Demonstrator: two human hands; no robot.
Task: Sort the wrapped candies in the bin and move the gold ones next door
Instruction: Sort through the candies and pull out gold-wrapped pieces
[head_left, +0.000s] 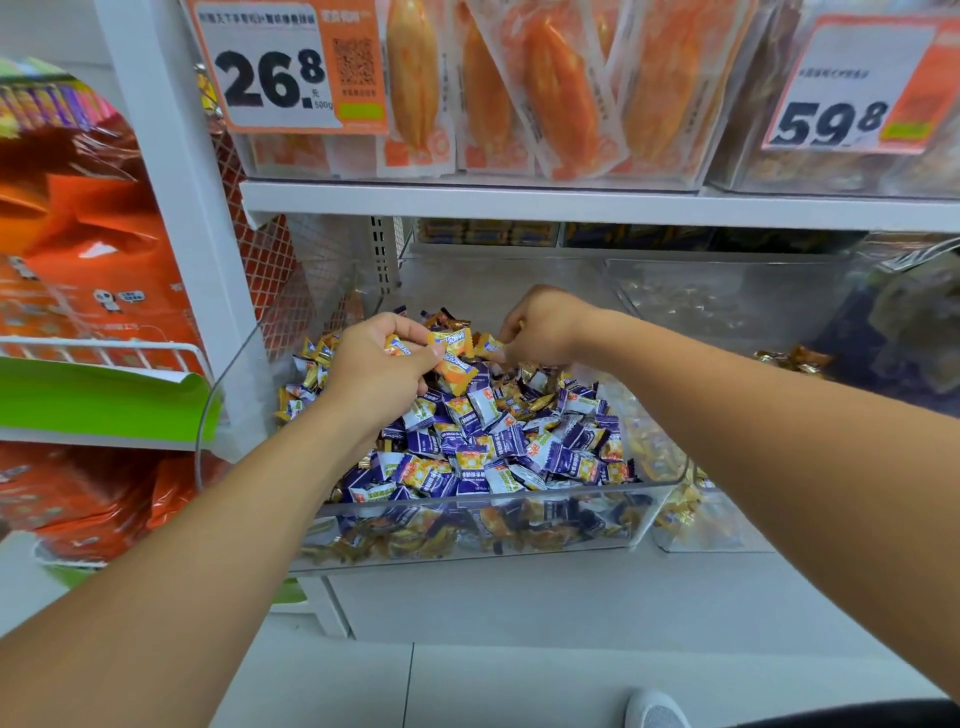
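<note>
Your left hand (382, 371) curls around a small clutch of orange-and-blue wrapped candies (453, 356) at about ten o'clock in the clear plastic bin (467, 506). Your right hand (543, 327), near twelve o'clock, has its fingers bent down into the pile and seems to pinch a wrapper, though you cannot tell which piece from here. The heap of purple-and-white wrapped candies (498, 441) fills most of the bin, with crinkly gold foil-wrapped candies (535, 402) scattered through its middle and along the bottom front. The neighbouring clear bin (675, 512) at three o'clock already holds some gold pieces. You look only partway through: plenty of gold remains mixed in.
</note>
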